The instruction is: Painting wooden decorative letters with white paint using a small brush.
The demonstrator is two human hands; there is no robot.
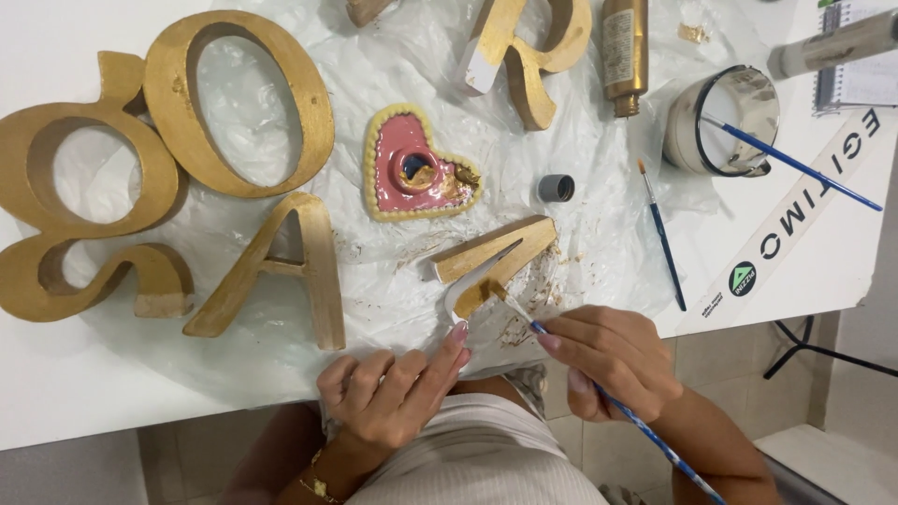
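Right hand (613,360) pinches a thin blue paintbrush (599,393), dabbing gold on a half-white wooden letter (496,262) at the table edge; left hand (393,393), fingers loosely curled, one fingertip steadying it. Four more gold letters sit on crinkly plastic sheet (412,56).

Tight quarters at the near table edge, open room only on the right

The letter being painted (496,264) is hemmed in: the gold A (271,276) is set close on its left, the heart-shaped dish (416,168) and small grey cap (556,188) just behind. A narrow lane is left between cap and loose blue brush (664,238). Beyond that brush, bare white table (795,271) is found, crossed by a printed strip (795,220); the tin (725,122) blocks the far right.
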